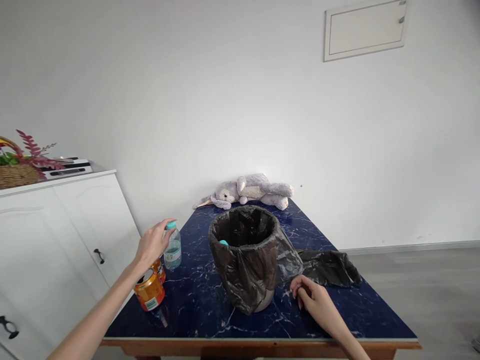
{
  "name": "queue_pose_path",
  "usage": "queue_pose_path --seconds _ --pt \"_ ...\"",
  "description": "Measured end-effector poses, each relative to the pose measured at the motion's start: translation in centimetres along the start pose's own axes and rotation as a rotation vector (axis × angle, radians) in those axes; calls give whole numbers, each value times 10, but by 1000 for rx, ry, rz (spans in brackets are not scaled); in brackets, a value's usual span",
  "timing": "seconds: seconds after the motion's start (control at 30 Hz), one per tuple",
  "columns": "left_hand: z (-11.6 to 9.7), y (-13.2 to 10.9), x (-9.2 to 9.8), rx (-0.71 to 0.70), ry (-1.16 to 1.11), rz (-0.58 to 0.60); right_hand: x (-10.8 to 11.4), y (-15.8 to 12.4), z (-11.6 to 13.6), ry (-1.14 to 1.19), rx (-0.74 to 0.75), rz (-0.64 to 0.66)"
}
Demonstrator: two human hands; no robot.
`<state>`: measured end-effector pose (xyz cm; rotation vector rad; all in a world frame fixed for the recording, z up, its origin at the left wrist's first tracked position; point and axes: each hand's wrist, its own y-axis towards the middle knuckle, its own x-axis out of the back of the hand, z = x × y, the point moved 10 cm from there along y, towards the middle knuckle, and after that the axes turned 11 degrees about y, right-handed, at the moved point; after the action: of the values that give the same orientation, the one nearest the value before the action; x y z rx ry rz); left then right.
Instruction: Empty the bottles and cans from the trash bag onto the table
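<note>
At the table's left side, my left hand is closed around the teal cap of a clear plastic bottle, which stands upright and holds some clear liquid. Two orange drink cans sit just in front of it, the rear one partly hidden by the other can and my wrist. A trash can lined with a black trash bag stands mid-table; a teal cap shows inside its rim. My right hand lies by the table's right front, fingers loosely bent and apart, holding nothing, close to the bag's overhanging edge.
A second black plastic bag lies flat at the right of the blue marble-patterned table. Against the wall, a grey plush rabbit lies at the far end. To the left stands a white cabinet bearing a wicker basket.
</note>
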<state>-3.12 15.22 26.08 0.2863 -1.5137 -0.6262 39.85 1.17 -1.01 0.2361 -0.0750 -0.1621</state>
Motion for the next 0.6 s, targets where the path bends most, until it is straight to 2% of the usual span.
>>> queue_pose_path --seconds 0.07,0.1,0.13,0.2,0.23,0.27,0.33,0.4,0.47,0.53,0.6 --pt "-18 0 26 -18 -21 -92 0 0 0 -1 0 -2" --pt "-28 -1 45 -27 -44 -167 0 0 0 -2 1 -2" --pt "-39 -2 67 -37 -72 -253 0 0 0 -2 3 -4" --pt "-63 -15 122 -88 -201 -525 0 0 0 -3 6 -7" --pt "-77 -23 145 -127 -265 -624 0 -1 0 -4 6 -9" --pt "-92 -30 164 -179 -327 -689 0 -1 -1 -3 5 -10" --pt "-124 -42 189 -290 -414 -720 0 -1 -1 -2 2 -9" --pt "-158 -54 200 -433 -467 -688 0 0 -2 0 0 -3" --pt "-188 -62 197 -568 -508 -612 0 0 -2 1 -2 4" --pt "-211 -65 184 -665 -543 -487 0 0 -3 1 -6 10" --pt "-229 -65 161 -721 -548 -312 0 0 -3 -1 -7 11"
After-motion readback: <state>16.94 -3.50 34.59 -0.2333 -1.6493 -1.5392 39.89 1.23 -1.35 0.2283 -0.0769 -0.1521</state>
